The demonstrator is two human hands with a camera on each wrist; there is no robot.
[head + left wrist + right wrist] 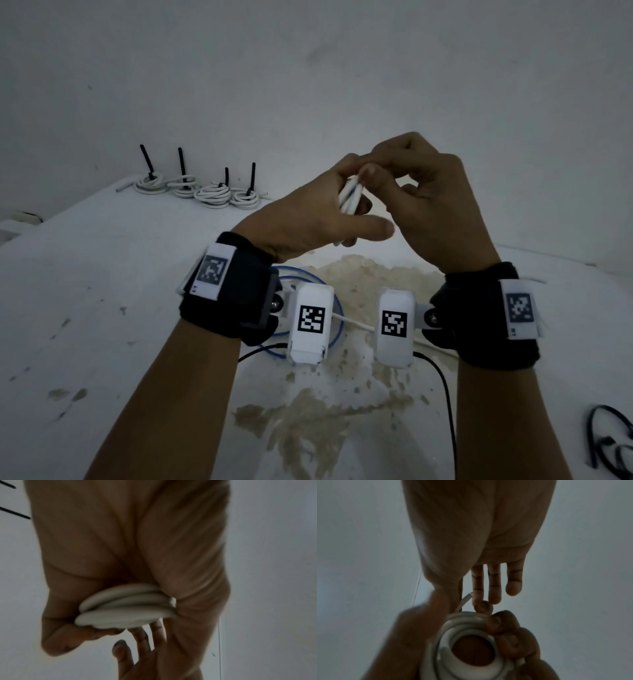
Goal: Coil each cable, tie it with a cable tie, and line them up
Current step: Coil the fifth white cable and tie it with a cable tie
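White coiled cable (350, 198), black ties (182, 164) on white coils — blue cable (337, 310), black-and-white checked wrist tags (311, 319)

All three views are dim, grey-blue and grainy. In the head view a brighter patch lies on the table (102, 274) under the hands, and the corners darken and bend. Both wrist views are soft, with blurred, underlit skin against a pale background.

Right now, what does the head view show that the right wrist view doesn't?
Only the head view shows the four tied white coils lined up at the wall, the blue cable and loose black ties on the table. Only the right wrist view shows the coil's round opening and the cable's free end. Both show the left hand gripping the white coil and the right hand beside it.
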